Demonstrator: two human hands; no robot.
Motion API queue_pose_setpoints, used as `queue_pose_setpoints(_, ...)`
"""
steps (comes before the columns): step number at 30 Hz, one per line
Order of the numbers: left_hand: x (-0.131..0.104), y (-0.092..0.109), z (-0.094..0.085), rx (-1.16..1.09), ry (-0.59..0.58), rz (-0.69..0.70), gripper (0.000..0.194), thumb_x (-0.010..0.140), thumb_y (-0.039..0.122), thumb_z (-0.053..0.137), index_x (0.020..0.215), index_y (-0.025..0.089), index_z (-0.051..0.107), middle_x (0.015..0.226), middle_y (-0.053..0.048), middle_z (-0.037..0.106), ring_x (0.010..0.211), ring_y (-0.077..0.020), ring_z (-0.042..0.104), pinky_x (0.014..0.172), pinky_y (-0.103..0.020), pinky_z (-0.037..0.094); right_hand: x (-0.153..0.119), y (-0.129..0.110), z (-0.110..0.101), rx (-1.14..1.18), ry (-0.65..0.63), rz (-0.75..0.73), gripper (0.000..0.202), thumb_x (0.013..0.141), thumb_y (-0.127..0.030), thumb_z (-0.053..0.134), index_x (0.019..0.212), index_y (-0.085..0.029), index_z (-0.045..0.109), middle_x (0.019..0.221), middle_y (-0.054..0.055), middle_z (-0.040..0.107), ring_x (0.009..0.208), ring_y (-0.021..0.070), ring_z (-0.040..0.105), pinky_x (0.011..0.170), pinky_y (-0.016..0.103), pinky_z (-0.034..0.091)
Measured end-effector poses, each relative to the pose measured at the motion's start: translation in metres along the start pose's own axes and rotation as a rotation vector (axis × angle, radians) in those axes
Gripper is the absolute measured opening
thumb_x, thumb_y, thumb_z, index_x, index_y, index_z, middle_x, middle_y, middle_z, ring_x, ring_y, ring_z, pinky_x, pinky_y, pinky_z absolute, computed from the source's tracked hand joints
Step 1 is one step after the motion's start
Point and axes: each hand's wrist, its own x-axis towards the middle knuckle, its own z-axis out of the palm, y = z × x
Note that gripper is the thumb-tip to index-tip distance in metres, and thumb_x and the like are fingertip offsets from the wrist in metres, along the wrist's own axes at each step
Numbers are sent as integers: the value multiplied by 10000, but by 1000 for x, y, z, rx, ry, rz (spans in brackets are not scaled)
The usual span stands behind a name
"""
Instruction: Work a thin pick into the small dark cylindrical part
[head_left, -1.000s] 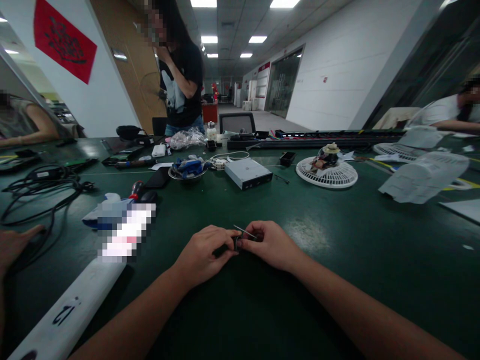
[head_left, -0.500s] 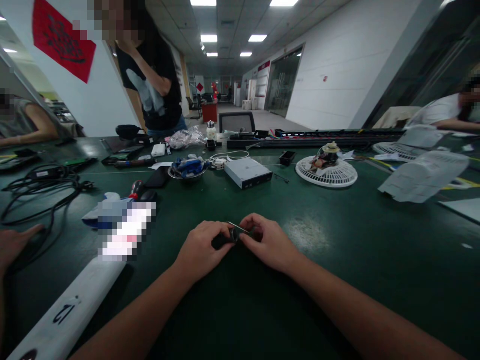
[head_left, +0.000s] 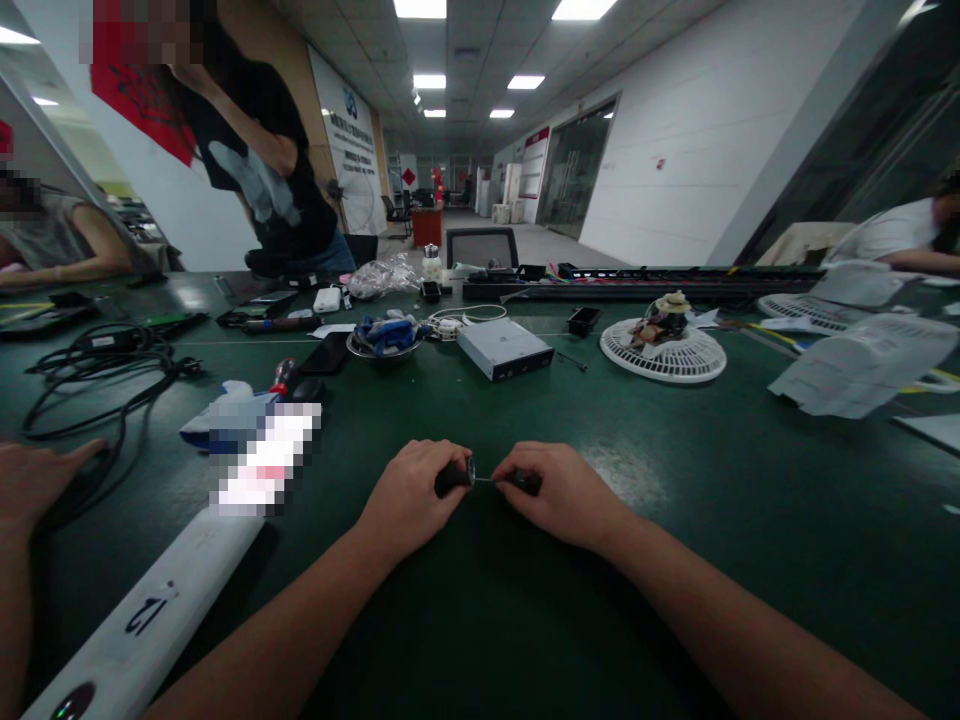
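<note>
Over the smooth dark-green table (head_left: 675,560), the left hand (head_left: 409,500) grips a stubby black cylindrical handle (head_left: 454,477) while the right hand (head_left: 559,492) pinches its thin shiny metal shaft (head_left: 484,480).

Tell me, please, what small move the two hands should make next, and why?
Probably slide the thin metal shaft straight into the black handle. The left hand grips the handle, the right hand pinches the shaft's far end, and both parts already line up level above the green table.

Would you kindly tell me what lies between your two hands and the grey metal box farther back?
Only bare green table lies between the hands and the grey metal box, per the head view.
</note>
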Motion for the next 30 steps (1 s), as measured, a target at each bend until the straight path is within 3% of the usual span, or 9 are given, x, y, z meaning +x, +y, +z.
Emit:
queue_pose_setpoints(5,1,0,1,-8,-28,23,223,749,69,706,866,210,580,1048,-17,708,961,-214,636,855,-397,490,-1,-2,-1,24,30,67,150,815,-210,619,889,-224,749,849,18,703,715,144,608,638,268,456)
queue_pose_setpoints(10,1,1,0,-7,-26,14,235,731,65,721,847,210,577,1030,-12,714,938,-215,633,831,-392,492,0,-4,-1,99,-61,71,175,800,-194,603,883,-221,754,803,8,714,663,133,606,602,254,445)
queue_pose_setpoints(15,1,1,-1,-33,-34,57,242,731,47,715,847,207,574,1043,-9,715,956,-204,630,846,-380,491,0,-3,0,34,27,115,153,813,-246,601,848,-220,748,815,15,718,700,150,614,620,269,434)
queue_pose_setpoints(19,1,-1,-1,-36,-22,24,239,730,77,726,871,210,587,1048,-17,712,965,-212,632,860,-398,495,0,-5,-2,94,-46,76,166,827,-229,577,870,-220,737,778,2,704,662,130,599,601,254,423)
queue_pose_setpoints(24,1,-4,0,8,17,-43,211,760,118,706,909,215,592,1048,-24,704,961,-227,633,850,-421,506,0,-6,-11,-29,55,202,155,824,-334,619,874,-213,703,700,4,646,599,136,552,530,266,369)
queue_pose_setpoints(27,1,-5,0,30,57,-90,246,757,123,714,949,222,596,1050,-26,697,960,-232,639,855,-431,508,-3,-6,-16,50,-122,198,275,748,-438,723,917,-223,698,677,-6,619,569,134,535,479,253,343)
queue_pose_setpoints(30,2,-6,0,53,86,-130,298,757,141,715,1018,229,601,1027,-30,696,946,-239,649,853,-437,511,-6,-7,-14,153,-298,154,215,735,-395,752,868,-228,724,729,1,661,614,139,576,499,243,379)
